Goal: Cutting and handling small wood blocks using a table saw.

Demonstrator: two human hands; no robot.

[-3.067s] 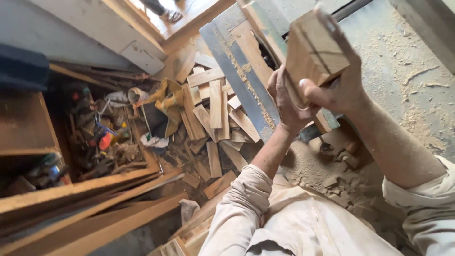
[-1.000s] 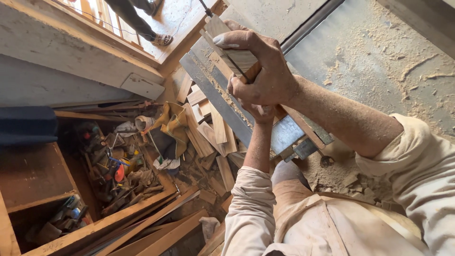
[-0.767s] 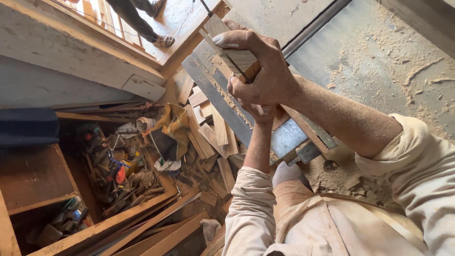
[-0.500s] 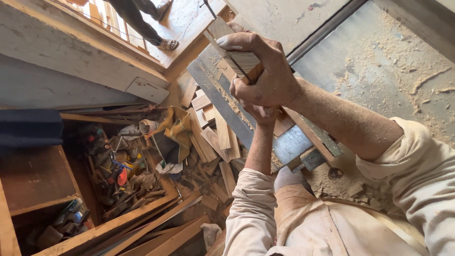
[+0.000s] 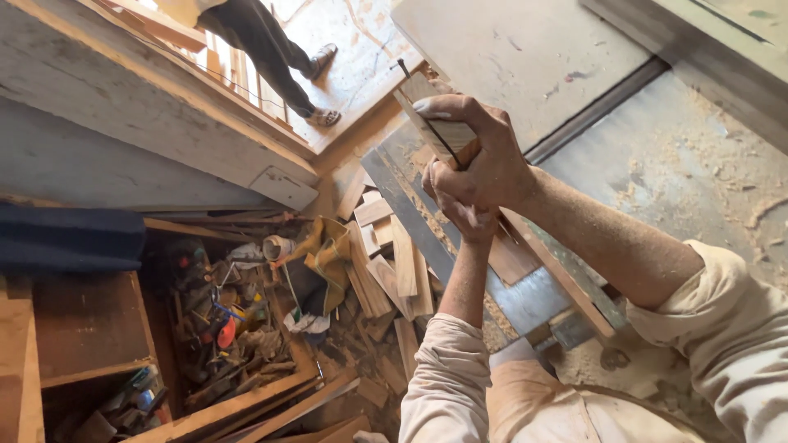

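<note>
My right hand (image 5: pixel 484 160) wraps its fingers tight around a wooden block (image 5: pixel 447 135), left hand (image 5: pixel 460 215) clasped just under it. Below, an open wooden box (image 5: pixel 90 328) holds jumbled tools (image 5: pixel 222 328).

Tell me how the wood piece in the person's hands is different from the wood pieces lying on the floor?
The held wood piece is up in the air, gripped by the right hand and left hand; the floor scraps lie loose in a heap. The held piece is one; the scraps are many. Both are pale, cut wood.
</note>
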